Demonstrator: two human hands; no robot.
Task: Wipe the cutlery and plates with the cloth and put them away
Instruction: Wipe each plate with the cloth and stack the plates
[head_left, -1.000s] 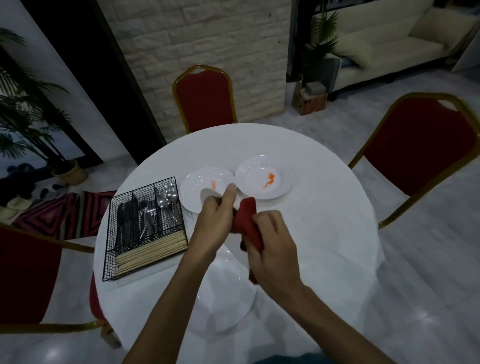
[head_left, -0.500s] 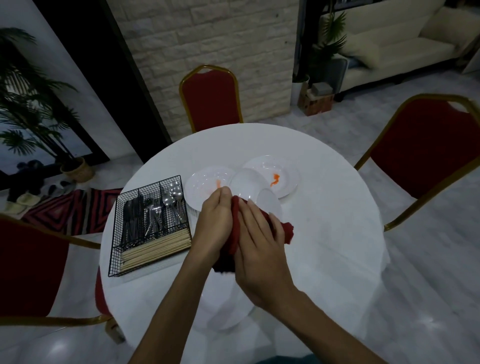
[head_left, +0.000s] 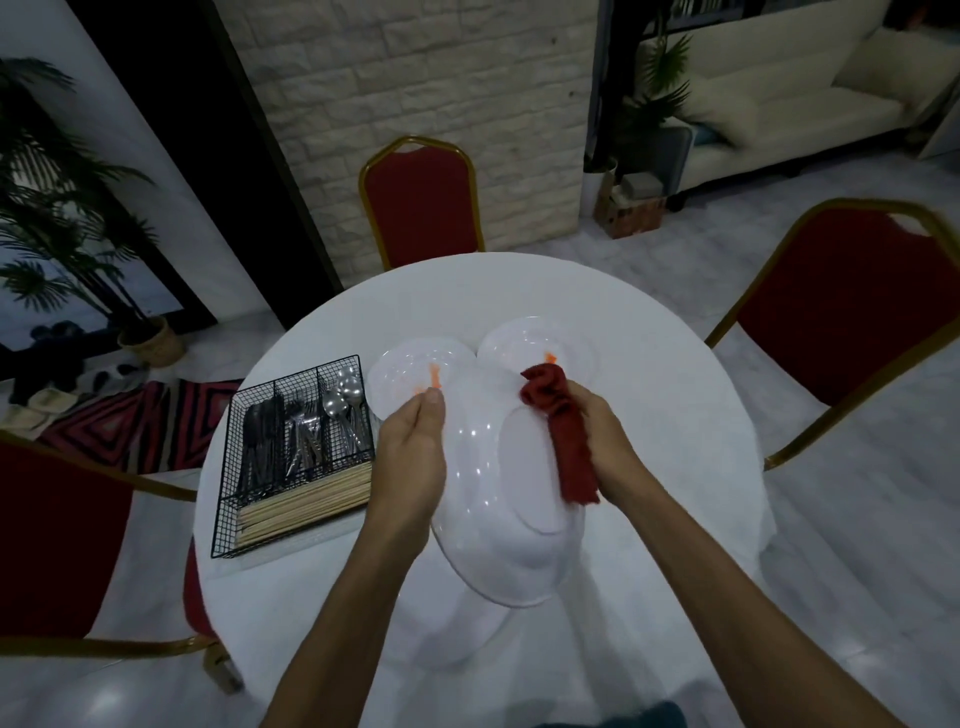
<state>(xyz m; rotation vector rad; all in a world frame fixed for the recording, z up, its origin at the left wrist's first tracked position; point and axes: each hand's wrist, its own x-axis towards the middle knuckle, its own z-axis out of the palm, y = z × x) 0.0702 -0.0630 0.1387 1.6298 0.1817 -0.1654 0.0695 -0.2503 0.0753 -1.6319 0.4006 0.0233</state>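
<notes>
Head view: our left hand (head_left: 413, 462) grips the left rim of the white plate (head_left: 488, 499), held tilted above the bench (head_left: 675, 415). Our right hand (head_left: 608, 441), fingers curled, clutches the red cloth (head_left: 563, 431) against its right side.

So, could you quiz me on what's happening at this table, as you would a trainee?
1. Which hand holds the cloth? A) left B) right
2. True or false: the two plates lying on the table are clean.
3. Fill in: the cutlery sits in a wire ____.

Key
1. B. The right hand presses the cloth on the held plate; the left hand grips that plate's rim.
2. False. Both show orange smears.
3. Basket.
</notes>
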